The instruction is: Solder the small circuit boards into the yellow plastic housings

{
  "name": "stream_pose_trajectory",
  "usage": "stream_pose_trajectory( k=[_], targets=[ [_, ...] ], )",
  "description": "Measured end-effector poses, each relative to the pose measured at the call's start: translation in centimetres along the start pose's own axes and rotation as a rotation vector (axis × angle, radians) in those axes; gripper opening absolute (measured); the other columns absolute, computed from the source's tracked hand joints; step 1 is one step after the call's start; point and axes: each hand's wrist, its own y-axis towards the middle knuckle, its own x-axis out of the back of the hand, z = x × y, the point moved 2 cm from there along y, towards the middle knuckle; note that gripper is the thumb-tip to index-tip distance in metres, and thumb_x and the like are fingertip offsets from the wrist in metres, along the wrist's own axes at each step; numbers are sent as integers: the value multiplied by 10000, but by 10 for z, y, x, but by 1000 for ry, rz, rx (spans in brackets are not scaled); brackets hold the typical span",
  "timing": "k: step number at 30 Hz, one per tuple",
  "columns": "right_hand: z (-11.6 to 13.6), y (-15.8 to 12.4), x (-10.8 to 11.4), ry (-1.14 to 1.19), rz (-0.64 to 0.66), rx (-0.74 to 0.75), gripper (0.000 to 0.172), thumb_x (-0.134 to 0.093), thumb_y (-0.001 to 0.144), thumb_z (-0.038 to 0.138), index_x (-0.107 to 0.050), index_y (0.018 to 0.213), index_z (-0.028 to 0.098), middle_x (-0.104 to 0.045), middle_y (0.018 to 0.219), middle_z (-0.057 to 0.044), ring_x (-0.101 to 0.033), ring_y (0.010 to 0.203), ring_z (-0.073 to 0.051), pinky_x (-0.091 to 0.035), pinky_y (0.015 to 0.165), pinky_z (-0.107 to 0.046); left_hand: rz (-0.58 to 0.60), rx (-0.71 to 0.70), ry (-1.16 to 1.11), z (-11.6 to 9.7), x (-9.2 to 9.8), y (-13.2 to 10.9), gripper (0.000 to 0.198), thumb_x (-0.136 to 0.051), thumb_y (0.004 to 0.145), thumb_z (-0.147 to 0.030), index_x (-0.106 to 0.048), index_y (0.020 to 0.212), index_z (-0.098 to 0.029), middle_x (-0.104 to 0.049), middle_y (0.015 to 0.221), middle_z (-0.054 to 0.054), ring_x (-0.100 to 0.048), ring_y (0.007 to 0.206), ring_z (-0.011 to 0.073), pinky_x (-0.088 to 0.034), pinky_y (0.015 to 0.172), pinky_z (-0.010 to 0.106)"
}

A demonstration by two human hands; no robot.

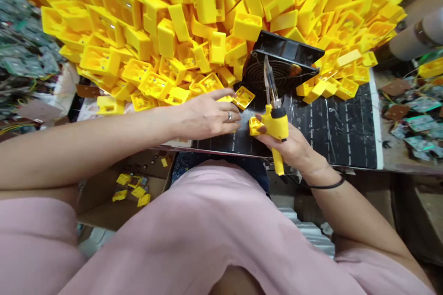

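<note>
My right hand (294, 145) is closed around a yellow-handled soldering iron (276, 117) whose metal tip points up toward the fan. The same hand also pinches a small yellow plastic part (255, 126) against the handle. My left hand (207, 115) lies over the black mat (328, 129), fingers stretched toward a small square yellow housing (244, 97) at the foot of the pile, with nothing gripped in it. A ring is on one finger.
A huge heap of yellow plastic housings (207, 18) fills the back of the bench. A black fan (280, 67) stands in front of it. Circuit boards lie far left (24, 50) and right (418, 115). A cardboard box (131, 189) with several yellow bits sits below.
</note>
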Motion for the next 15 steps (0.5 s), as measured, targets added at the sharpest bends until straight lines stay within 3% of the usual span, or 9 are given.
stream_pose_trajectory(
  k=[1, 3, 5, 7, 10, 12, 15],
  targets=[
    [6, -7, 2, -2, -52, -9, 171, -619, 1004, 249, -660, 1166, 285, -730, 1236, -19, -703, 1174, -207, -586, 1057, -420, -2, -74, 46, -4, -5, -6, 343, -416, 1060, -174, -750, 1091, -245, -776, 1191, 31, -712, 1143, 187, -497, 1140, 380],
    [15, -13, 4, -45, -171, -58, 331, -760, 921, 309, -610, 1212, 262, -682, 1357, -87, -682, 1240, -269, -580, 1069, -472, -20, -177, 180, -13, -17, -19, 372, -378, 1057, -125, -723, 1191, -163, -736, 1295, 120, -708, 1177, 220, -562, 1029, 374],
    [22, -9, 1, -139, -262, -115, 555, -864, 823, 385, -566, 1269, 244, -656, 1395, -151, -694, 1217, -314, -603, 1023, -468, -106, -141, 237, -21, -25, -29, 346, -419, 1031, -85, -702, 1228, -105, -707, 1338, 167, -697, 1209, 241, -578, 1009, 367],
    [28, 1, -8, -260, -299, -153, 605, -874, 812, 390, -549, 1297, 231, -701, 1305, -161, -736, 1116, -310, -629, 947, -421, -207, -40, 245, -27, -26, -36, 336, -460, 1008, -74, -679, 1263, -82, -716, 1304, 177, -709, 1169, 253, -597, 969, 374],
    [34, 13, -19, -337, -283, -142, 457, -799, 885, 245, -554, 1270, 238, -752, 1133, -113, -763, 1024, -272, -633, 906, -370, -293, 236, 265, -34, -23, -44, 297, -503, 1008, -195, -698, 1215, -109, -759, 1085, 133, -727, 934, 248, -608, 782, 377],
    [36, 16, -22, -236, -262, -103, 416, -764, 898, 180, -547, 1245, 251, -744, 1174, -106, -756, 1075, -264, -637, 904, -354, -272, 389, 270, -40, -23, -51, 337, -520, 1003, -352, -719, 1153, -125, -741, 1013, 129, -701, 880, 264, -591, 749, 401],
    [38, 14, -21, 47, -204, -53, 445, -746, 904, 168, -507, 1268, 260, -681, 1350, -132, -690, 1249, -287, -651, 898, -358, -213, 488, 255, -48, -29, -59, 531, -542, 964, -531, -705, 1201, -84, -723, 1080, 175, -686, 942, 319, -579, 777, 448]
  ],
)
